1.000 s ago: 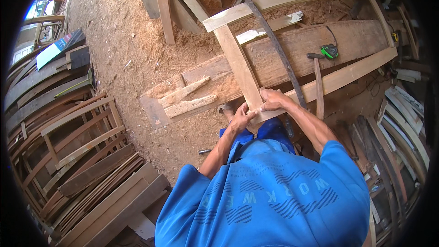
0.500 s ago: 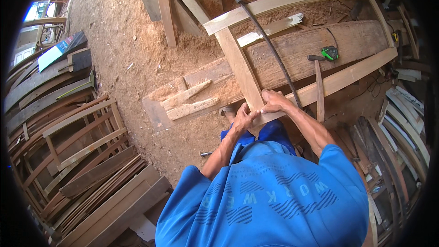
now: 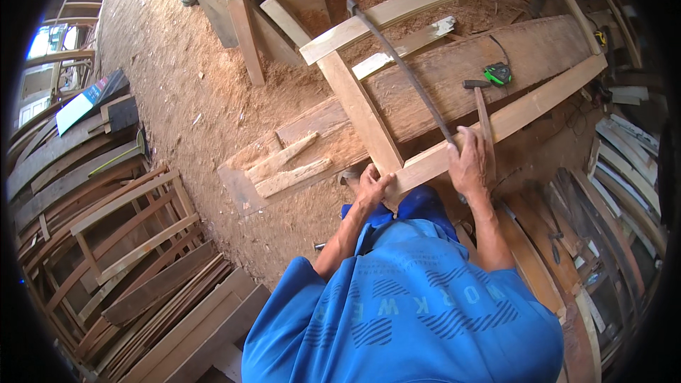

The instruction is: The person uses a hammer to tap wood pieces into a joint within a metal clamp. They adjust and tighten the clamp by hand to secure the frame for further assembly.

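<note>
Wooden frame (image 3: pixel 362 113) with a bar clamp (image 3: pixel 406 71) across it: left hand (image 3: pixel 371 188) has fingers pinching the near-left corner, right hand (image 3: pixel 469 168) is at the clamp's lower end, can't tell if gripping.

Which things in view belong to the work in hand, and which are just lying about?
In the work:
Wooden frame, near left corner in the left hand
Dark bar across it, the right hand at its near end
Probably the hammer

Lying about, it seems:
Green-and-black tape measure
Loose wood strips
Stacked boards at left
</note>
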`<state>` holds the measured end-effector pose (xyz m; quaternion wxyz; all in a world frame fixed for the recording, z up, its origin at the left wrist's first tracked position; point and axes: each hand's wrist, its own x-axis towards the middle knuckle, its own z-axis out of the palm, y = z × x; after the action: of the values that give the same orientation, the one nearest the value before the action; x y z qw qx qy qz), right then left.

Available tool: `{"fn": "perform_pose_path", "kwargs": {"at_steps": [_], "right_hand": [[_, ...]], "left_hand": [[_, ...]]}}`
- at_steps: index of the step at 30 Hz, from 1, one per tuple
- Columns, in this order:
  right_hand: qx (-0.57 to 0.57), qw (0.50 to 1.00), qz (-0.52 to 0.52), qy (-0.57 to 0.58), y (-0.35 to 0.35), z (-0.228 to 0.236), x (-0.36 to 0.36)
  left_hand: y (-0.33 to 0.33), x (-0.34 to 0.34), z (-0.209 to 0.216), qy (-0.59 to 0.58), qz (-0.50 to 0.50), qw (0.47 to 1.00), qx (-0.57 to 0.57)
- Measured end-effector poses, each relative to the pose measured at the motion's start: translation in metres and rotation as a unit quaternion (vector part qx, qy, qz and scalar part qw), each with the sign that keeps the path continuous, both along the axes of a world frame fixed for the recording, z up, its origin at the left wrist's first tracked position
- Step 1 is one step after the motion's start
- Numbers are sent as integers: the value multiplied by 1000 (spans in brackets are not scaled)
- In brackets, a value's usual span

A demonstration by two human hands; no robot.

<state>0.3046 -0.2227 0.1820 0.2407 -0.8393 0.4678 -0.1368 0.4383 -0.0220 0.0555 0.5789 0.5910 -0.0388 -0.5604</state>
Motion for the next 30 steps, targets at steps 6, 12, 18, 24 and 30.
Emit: {"fn": "perform_pose_path", "kwargs": {"at_steps": [6, 12, 18, 24, 30], "right_hand": [[94, 973, 44, 204, -14, -15, -16], [110, 994, -2, -13, 37, -1, -28], [281, 940, -110, 159, 89, -60, -95], [313, 919, -231, -62, 74, -137, -105], [151, 893, -339, -254, 75, -152, -73]], "left_hand": [[0, -2, -7, 7, 15, 1000, -13], [4, -3, -7, -16, 9, 1000, 8], [7, -1, -20, -20, 11, 1000, -19], [-1, 2, -14, -4, -39, 999, -12], [2, 1, -17, 1, -37, 999, -1]]}}
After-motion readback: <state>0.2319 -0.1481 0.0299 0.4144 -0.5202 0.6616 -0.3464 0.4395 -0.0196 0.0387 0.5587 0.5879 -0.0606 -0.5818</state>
